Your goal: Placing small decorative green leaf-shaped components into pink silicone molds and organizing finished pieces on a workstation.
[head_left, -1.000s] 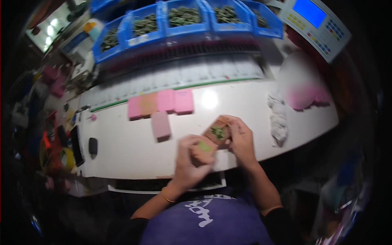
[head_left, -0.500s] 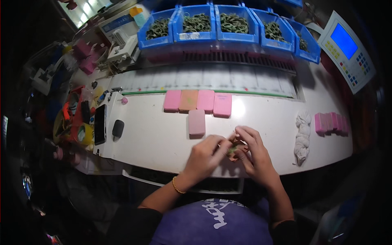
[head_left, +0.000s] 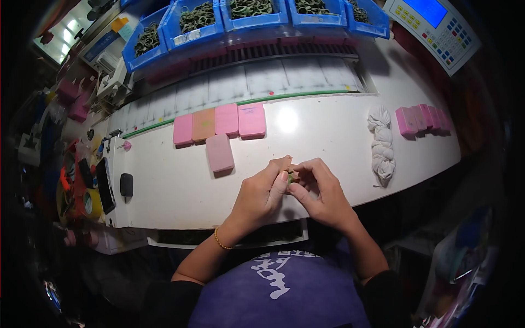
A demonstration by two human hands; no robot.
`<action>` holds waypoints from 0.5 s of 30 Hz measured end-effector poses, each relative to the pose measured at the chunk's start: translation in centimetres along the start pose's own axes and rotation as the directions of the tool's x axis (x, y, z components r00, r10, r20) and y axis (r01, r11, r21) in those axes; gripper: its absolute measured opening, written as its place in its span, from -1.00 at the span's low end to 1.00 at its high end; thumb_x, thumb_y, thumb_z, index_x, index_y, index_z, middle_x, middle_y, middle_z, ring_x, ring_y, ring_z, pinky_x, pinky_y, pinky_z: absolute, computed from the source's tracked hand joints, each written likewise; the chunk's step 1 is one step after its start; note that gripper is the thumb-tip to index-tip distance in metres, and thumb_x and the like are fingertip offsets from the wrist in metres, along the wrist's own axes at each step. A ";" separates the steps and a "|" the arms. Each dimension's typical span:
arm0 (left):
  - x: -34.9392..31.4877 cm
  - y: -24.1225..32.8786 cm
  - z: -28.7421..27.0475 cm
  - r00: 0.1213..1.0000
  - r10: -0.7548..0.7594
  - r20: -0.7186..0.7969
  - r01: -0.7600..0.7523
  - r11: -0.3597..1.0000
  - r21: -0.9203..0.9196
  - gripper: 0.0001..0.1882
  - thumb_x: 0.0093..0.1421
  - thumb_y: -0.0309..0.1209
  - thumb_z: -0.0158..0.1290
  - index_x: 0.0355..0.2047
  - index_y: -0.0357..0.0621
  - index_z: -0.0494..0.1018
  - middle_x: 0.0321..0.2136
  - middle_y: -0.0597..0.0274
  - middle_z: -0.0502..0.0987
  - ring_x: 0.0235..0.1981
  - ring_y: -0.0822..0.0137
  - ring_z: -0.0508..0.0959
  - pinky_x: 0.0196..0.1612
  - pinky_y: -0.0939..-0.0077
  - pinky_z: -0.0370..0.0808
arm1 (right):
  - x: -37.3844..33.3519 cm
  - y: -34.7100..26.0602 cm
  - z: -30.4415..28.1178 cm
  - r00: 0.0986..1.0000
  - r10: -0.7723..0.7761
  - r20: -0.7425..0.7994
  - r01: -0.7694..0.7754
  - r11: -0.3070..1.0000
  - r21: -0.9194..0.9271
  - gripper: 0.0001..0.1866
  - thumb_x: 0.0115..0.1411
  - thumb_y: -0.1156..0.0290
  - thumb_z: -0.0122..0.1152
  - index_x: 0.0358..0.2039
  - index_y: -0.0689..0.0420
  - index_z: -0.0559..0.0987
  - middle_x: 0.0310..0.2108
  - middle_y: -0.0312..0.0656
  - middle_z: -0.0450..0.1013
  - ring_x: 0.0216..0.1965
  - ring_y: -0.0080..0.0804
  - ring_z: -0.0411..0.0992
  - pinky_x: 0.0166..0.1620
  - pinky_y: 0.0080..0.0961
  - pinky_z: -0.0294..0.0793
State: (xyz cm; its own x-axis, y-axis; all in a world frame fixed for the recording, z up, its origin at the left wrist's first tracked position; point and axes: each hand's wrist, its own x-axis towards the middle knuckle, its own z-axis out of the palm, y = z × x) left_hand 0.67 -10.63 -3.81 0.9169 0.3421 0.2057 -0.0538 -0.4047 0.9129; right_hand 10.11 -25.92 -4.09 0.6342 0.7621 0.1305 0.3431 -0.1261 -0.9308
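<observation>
Both hands meet low over the white surface (head_left: 164, 188), close to its near edge, and the brown block (head_left: 285, 163) sits up between them. Left hand (head_left: 255, 195): fingers wrapped about the block, thumb laid along the near side, only a corner showing past the knuckles on the side away from the body. Right hand (head_left: 324, 194): thumb and forefinger curled in, narrow, beside a small green piece (head_left: 293, 177) at the block's right side; whether they pinch it or merely touch it, cannot tell. Key relation: the green piece lies between the two thumbs, just right of the left thumb tip and left of the right-hand fingers, so near both that neither hand is clearly closer. The block's long axis is mostly hidden (the left hand covers nearly all of it); the exposed corner points away from the wearer. Beyond the hands, ahead and to the left, a pinkish block (head_left: 220, 153) lies alone before a touching row of pink and tan blocks (head_left: 226, 119). Right of the hands, well apart, a twisted white cloth (head_left: 382, 146), and past it a line of pink blocks (head_left: 406, 121). Blue bins (head_left: 254, 21) of dark green rings stand at the back.
</observation>
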 end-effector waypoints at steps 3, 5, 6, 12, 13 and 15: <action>-0.2 -0.5 0.2 0.998 -0.017 0.061 0.009 0.993 0.122 -0.71 0.40 -0.27 -0.08 -0.06 -0.21 0.47 -0.42 -0.14 0.56 -0.40 -0.07 0.60 -0.33 0.19 0.52 | -0.2 0.5 0.6 0.991 -0.073 -0.109 0.066 0.996 -0.064 -0.74 0.28 0.41 0.23 -0.07 0.22 0.48 -0.27 -0.08 0.42 -0.33 -0.28 0.50 -0.27 -0.44 0.51; -0.2 -0.4 0.1 0.995 -0.024 0.099 0.001 0.973 0.229 -0.71 0.39 -0.28 -0.07 -0.04 -0.20 0.46 -0.40 -0.13 0.57 -0.38 -0.09 0.60 -0.32 0.19 0.53 | -0.4 1.1 0.9 0.977 -0.143 -0.159 0.124 0.984 -0.124 -0.76 0.29 0.43 0.21 -0.07 0.22 0.48 -0.29 -0.06 0.44 -0.35 -0.24 0.50 -0.28 -0.42 0.51; -0.1 0.1 0.2 0.992 -0.047 0.116 0.019 0.973 0.232 -0.73 0.39 -0.27 -0.08 -0.08 -0.19 0.47 -0.39 -0.13 0.58 -0.37 -0.10 0.60 -0.31 0.18 0.53 | -0.4 1.4 1.1 0.955 -0.214 -0.207 0.176 0.967 -0.187 -0.78 0.30 0.46 0.19 -0.07 0.22 0.49 -0.31 -0.05 0.45 -0.36 -0.20 0.51 -0.29 -0.40 0.50; 0.0 0.5 -1.1 0.997 -0.063 0.049 0.060 0.996 0.065 -0.69 0.42 -0.25 -0.14 -0.23 -0.24 0.47 -0.46 -0.07 0.56 -0.44 -0.04 0.59 -0.32 0.22 0.51 | -0.4 1.6 2.1 0.953 -0.157 -0.257 0.112 0.977 -0.182 -0.94 0.33 0.51 0.11 -0.23 0.22 0.46 -0.38 -0.04 0.46 -0.39 -0.05 0.51 -0.33 -0.25 0.49; 0.1 0.5 -1.8 0.993 -0.097 0.063 0.094 0.994 0.050 -0.66 0.43 -0.23 -0.15 -0.25 -0.26 0.48 -0.47 -0.05 0.56 -0.46 0.00 0.59 -0.32 0.25 0.51 | -0.3 1.5 2.2 0.956 -0.161 -0.246 0.109 0.972 -0.210 -0.93 0.34 0.50 0.10 -0.24 0.22 0.46 -0.39 -0.04 0.46 -0.40 -0.04 0.50 -0.33 -0.24 0.49; 0.0 0.2 -2.6 0.983 -0.164 0.087 0.159 0.986 0.055 -0.65 0.44 -0.24 -0.17 -0.17 -0.28 0.49 -0.46 -0.05 0.56 -0.45 0.03 0.60 -0.31 0.27 0.50 | 0.0 1.2 2.2 0.967 -0.113 -0.229 0.059 0.972 -0.227 -0.86 0.35 0.41 0.10 -0.27 0.23 0.46 -0.40 -0.01 0.46 -0.43 -0.01 0.49 -0.34 -0.23 0.47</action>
State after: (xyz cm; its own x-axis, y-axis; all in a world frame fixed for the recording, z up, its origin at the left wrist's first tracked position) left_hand -0.36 -8.51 -2.75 0.9442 0.3287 0.0221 0.1147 -0.3909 0.9132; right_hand 8.96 -24.66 -5.95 0.7332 0.6057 0.3091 0.5285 -0.2215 -0.8195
